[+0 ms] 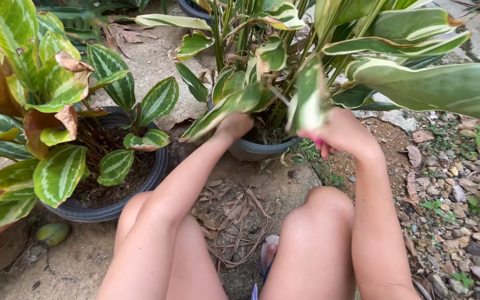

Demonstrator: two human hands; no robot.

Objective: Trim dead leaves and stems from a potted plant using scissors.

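Left hand: the left hand (pixel 233 125) reaches in among the leaves of the potted plant (pixel 262 83) straight ahead. Its fingers are hidden behind a long green-and-cream leaf, so I cannot tell whether they are spread or gripping anything.
Right hand: the right hand (pixel 341 133) is curled closed around a small pink tool (pixel 319 143), of which only a bit shows under the fingers. It sits just beside the plant's stems, partly behind a drooping leaf.
Plant being handled: tall stems with wide striped green-and-cream leaves, some brown at the edges. It stands in a grey pot (pixel 259 149), between the two hands and just beyond the knees.
Grey pot: it rests on bare soil, and only its front rim shows under the leaves.
Second plant: to the left, a low plant with oval striped leaves (pixel 62 172), several dried brown, grows in a black round pot (pixel 112 208). It is near the left arm but not touching it.
Ground: dry leaves and twigs (pixel 234 216) lie between the knees. To the right there is gravel with small weeds (pixel 462 194).
Body: the person crouches, both bare knees in view, with a sandal (pixel 268 255) showing between the legs.
Small fruit: a green oval fruit (pixel 53 234) lies on the soil beside the black pot.
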